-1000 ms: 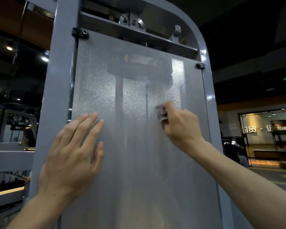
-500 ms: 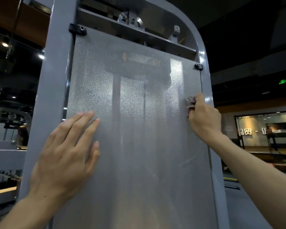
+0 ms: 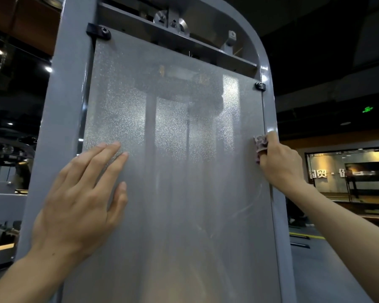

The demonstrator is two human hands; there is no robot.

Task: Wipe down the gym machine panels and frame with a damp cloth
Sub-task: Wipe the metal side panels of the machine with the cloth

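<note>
Left hand [image 3: 81,206]: lying flat on the lower left part of the frosted panel [image 3: 175,171], fingers straight and spread a little, holding nothing.
Right hand [image 3: 279,165]: its grip is closing round a small bunched cloth [image 3: 260,144], fingers curled, pressing it against the panel's right edge where it is meeting the grey frame [image 3: 61,127].
Cloth: pinkish grey, crumpled, mostly hidden in the fist, only its upper end showing above the knuckles.
Panel: speckled and translucent, standing upright inside the frame, dim shapes of the machine's inner parts showing through it.
Fasteners: a black bracket [image 3: 98,32] is sitting at the panel's top left corner, a black bolt [image 3: 260,85] at its top right.
Pulley [image 3: 170,21]: metal wheels sitting above the panel on a crossbar.
Background: dark gym, ceiling lights at left, a green exit sign [image 3: 367,109] at right.
</note>
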